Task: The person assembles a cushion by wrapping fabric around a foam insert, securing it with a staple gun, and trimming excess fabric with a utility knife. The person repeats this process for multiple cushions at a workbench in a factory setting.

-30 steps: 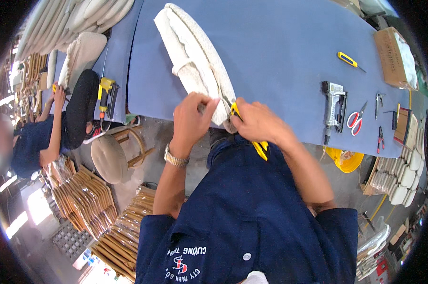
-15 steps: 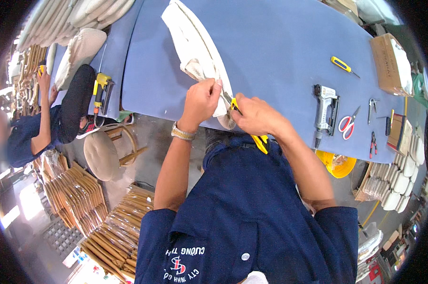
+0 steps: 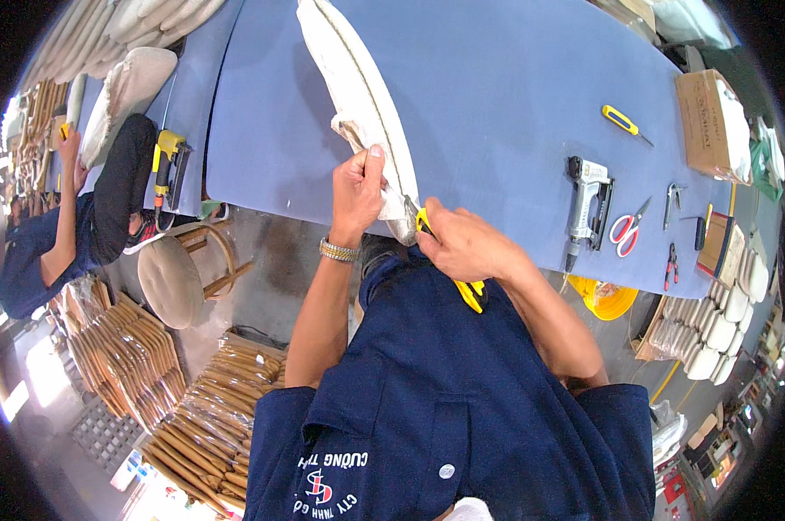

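A long, curved, cream upholstered pad (image 3: pixel 368 91) stands on the blue work table, its narrow end toward me at the table's near edge. My left hand (image 3: pixel 358 195), with a watch on the wrist, is closed on the loose fabric flap (image 3: pixel 349 130) along the pad's left side. My right hand (image 3: pixel 471 241) grips a yellow-and-black utility knife (image 3: pixel 472 296). Its blade is against the fabric near the pad's near end, and the handle's rear sticks out below my palm. A seam line runs along the pad's top.
On the right of the table (image 3: pixel 497 78) lie a yellow screwdriver (image 3: pixel 621 120), a staple gun (image 3: pixel 589 204), red-handled scissors (image 3: pixel 627 230) and pliers (image 3: pixel 672 267). A cardboard box (image 3: pixel 703 122) stands beyond. At left, a co-worker (image 3: pixel 49 234) handles another pad near a yellow staple gun (image 3: pixel 168 169).
The pad has rolled slightly, showing more of its seam. My left hand has shifted a little left with the fabric. The knife stays by the near end, and the whole view has drifted slightly.
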The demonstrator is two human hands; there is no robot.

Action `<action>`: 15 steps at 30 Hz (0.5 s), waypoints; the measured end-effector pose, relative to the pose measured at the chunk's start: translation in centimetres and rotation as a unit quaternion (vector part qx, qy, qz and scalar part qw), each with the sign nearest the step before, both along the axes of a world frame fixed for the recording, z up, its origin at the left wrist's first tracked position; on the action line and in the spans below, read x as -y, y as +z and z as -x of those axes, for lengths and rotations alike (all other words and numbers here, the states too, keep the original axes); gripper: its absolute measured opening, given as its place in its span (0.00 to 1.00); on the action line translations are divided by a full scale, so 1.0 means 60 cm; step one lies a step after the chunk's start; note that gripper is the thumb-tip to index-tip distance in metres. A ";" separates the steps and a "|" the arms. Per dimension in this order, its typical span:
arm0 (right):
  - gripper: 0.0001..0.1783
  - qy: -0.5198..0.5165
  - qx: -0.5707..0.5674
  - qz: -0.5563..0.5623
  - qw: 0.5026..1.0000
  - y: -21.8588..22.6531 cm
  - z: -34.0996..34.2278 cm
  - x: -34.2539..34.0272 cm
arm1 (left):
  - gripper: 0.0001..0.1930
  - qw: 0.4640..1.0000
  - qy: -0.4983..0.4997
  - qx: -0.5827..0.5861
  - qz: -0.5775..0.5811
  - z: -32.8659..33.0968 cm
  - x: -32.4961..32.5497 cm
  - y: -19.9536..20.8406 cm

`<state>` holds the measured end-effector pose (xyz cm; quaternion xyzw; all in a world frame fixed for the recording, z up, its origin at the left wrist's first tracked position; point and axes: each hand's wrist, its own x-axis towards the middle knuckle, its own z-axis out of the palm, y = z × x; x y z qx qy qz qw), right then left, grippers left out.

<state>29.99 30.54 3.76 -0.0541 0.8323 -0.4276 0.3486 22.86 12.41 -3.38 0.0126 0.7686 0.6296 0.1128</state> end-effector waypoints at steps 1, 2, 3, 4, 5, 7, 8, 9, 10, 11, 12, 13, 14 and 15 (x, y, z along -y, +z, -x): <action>0.18 0.002 0.004 -0.005 1.000 0.003 -0.002 0.000 | 0.25 1.000 0.003 -0.001 -0.003 0.000 -0.002 0.001; 0.18 -0.002 0.005 -0.002 1.000 0.003 -0.007 0.000 | 0.25 1.000 0.006 -0.002 -0.007 0.001 -0.003 0.001; 0.18 -0.005 0.007 0.002 1.000 0.002 -0.013 0.000 | 0.25 1.000 0.009 -0.003 -0.010 0.001 -0.004 0.001; 0.19 -0.009 0.008 0.005 1.000 0.002 -0.017 -0.001 | 0.25 1.000 0.008 -0.005 -0.011 0.000 -0.005 -0.001; 0.19 -0.011 0.014 0.001 1.000 0.003 -0.019 -0.001 | 0.25 1.000 0.006 -0.007 -0.011 0.000 -0.004 -0.005; 0.19 -0.016 0.024 -0.006 1.000 0.007 -0.021 -0.002 | 0.25 1.000 0.019 -0.002 -0.003 0.001 -0.007 -0.007; 0.19 -0.015 0.031 -0.008 0.999 0.009 -0.023 -0.003 | 0.25 0.999 0.033 0.005 0.005 0.002 -0.010 -0.006; 0.19 -0.014 0.037 -0.010 0.999 0.011 -0.027 -0.004 | 0.25 0.999 0.048 0.012 0.013 0.003 -0.013 -0.005; 0.19 -0.012 0.043 -0.012 0.999 0.015 -0.030 -0.003 | 0.25 0.998 0.059 0.027 -0.026 0.007 -0.008 -0.015; 0.19 -0.006 0.053 -0.012 0.999 0.022 -0.028 -0.001 | 0.25 0.995 0.072 0.040 -0.065 0.015 0.001 -0.029; 0.19 0.001 0.062 -0.012 0.998 0.031 -0.025 0.003 | 0.25 0.990 0.085 0.052 -0.104 0.018 0.008 -0.042; 0.19 0.006 0.075 -0.012 0.997 0.035 -0.025 0.004 | 0.25 0.993 0.073 0.043 -0.077 0.015 0.003 -0.027; 0.19 -0.007 0.067 -0.015 0.998 0.035 -0.027 0.004 | 0.25 0.994 0.071 0.041 -0.071 0.017 0.002 -0.024; 0.19 -0.019 0.059 -0.018 0.998 0.035 -0.029 0.002 | 0.25 0.995 0.068 0.040 -0.064 0.019 0.002 -0.022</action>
